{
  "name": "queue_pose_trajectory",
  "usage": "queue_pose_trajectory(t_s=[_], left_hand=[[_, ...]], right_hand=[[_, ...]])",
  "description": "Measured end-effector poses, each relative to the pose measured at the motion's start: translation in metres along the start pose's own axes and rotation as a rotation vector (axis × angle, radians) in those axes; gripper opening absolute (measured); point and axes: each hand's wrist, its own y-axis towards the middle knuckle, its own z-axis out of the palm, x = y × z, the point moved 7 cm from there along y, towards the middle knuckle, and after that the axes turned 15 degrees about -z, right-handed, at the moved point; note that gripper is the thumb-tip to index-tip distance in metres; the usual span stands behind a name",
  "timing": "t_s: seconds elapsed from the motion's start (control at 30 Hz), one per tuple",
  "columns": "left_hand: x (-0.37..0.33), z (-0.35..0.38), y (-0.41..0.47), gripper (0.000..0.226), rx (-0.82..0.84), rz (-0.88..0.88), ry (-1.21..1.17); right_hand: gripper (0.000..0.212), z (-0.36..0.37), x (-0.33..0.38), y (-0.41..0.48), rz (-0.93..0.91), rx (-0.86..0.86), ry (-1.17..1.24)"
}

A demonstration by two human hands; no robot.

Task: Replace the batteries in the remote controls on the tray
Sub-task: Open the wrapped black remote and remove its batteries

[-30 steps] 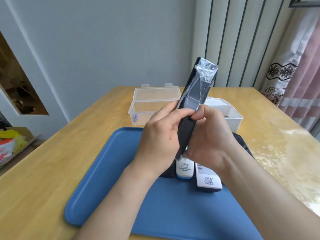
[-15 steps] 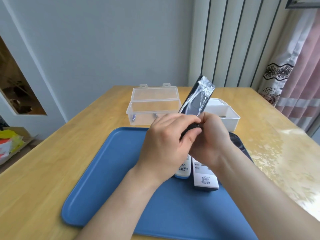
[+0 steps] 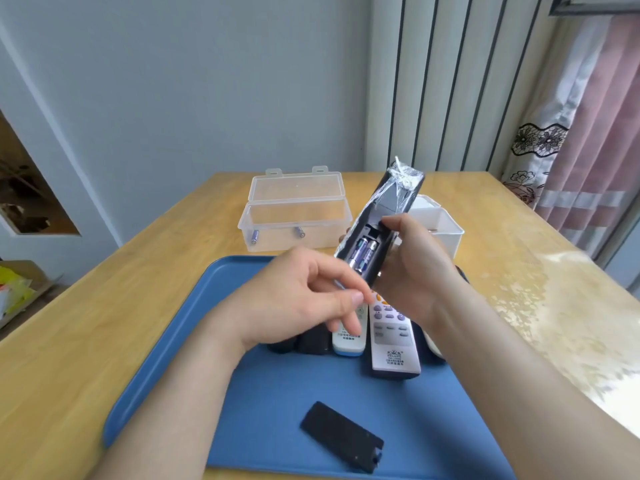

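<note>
Grips film-wrapped remote [image 3: 391, 202] in right hand [image 3: 412, 268]; hovers left hand [image 3: 298, 299] loosely curled, empty, beside exposed batteries [image 3: 363, 252]. Probably light, stiff, slick: best pried up by one end.

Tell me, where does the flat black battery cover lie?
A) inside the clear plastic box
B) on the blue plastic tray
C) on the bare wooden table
B: the flat black battery cover lies on the blue plastic tray, near its front edge.
</note>
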Motion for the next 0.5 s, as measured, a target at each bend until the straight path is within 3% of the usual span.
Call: queue_pose_trajectory(t_s=[0.1, 0.2, 0.33, 0.5], left_hand=[[-0.008, -0.011, -0.004, 0.007, -0.100, 0.108, -0.128], [-0.013, -0.023, -0.003, 0.011, -0.296, 0.212, -0.175], [-0.016, -0.025, -0.006, 0.024, -0.692, 0.339, 0.268], [-0.018, -0.017, -0.007, 0.030, -0.743, 0.429, 0.361]], right_hand=[[0.041, -0.001, 0.005, -0.003, -0.024, -0.010, -0.080], [0.028, 0.004, 0.011, -0.003, -0.112, 0.036, -0.142], [0.028, 0.018, 0.011, -0.010, -0.191, 0.082, -0.214], [0.029, 0.024, 0.014, -0.018, -0.199, 0.122, -0.232]])
